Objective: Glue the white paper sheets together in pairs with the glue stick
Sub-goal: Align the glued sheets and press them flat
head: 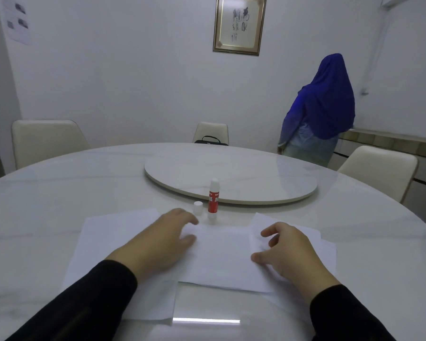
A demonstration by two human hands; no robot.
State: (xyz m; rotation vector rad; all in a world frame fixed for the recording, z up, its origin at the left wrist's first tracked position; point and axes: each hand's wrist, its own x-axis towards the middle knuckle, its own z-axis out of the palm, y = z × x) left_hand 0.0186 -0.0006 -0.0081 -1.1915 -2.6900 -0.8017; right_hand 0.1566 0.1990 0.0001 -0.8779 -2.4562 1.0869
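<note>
While the glue stick [213, 198] stands just beyond, both hands, left hand [163, 238] and right hand [286, 251], rest on the white paper sheets [221, 257] on the table [59, 193], fingers loosely apart.

We see our left hand [166, 238] blurred, its fingertips indistinct. The sheets [221, 257] overlap, their count unclear. The glue stick [213, 199] label is unreadable.

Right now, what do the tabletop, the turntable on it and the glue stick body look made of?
Tabletop: looks like polished marble or a marble-look slab; pale with faint grey veins and a glossy reflection near the front edge.
Turntable: same pale veined, glossy look, so likely matching stone or sintered slab.
Glue stick: appears to be smooth plastic, white with a red printed label; its white cap stands beside it.
</note>
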